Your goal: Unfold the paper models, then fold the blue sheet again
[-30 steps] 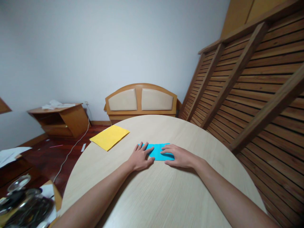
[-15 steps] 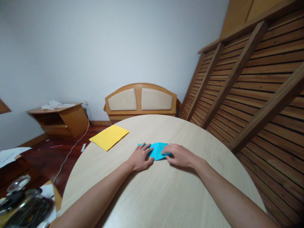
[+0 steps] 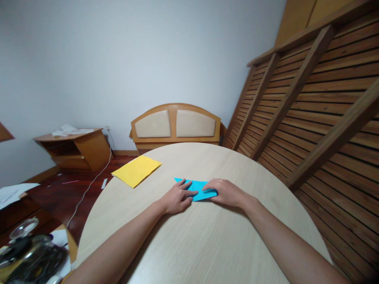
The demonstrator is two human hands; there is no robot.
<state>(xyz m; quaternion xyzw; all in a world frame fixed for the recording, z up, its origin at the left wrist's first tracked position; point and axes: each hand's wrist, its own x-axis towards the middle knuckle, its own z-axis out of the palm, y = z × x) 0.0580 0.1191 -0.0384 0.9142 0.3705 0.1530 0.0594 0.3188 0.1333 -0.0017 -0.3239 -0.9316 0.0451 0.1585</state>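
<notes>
A folded piece of blue paper [image 3: 201,191] lies on the round pale wooden table [image 3: 207,244], its pointed corner showing at the left. My left hand [image 3: 178,197] presses on the paper's left part, fingers stretched out and a little apart. At the other end, my right hand [image 3: 226,192] has the right edge of the paper between thumb and fingers, the thumb hidden beneath. A flap there is slightly raised. Part of the paper is covered by both hands.
Yellow paper [image 3: 136,171] lies at the table's far left edge. A slatted wooden frame [image 3: 314,114] leans along the right. A headboard [image 3: 176,123] stands behind the table. At lower left, a dark cluttered heap [image 3: 37,258] sits beside a white cable [image 3: 89,187] on the floor.
The blue paper has flattened, with straighter edges. My left fingers have moved slightly right across it. My right hand's fingers have closed around its right end.
</notes>
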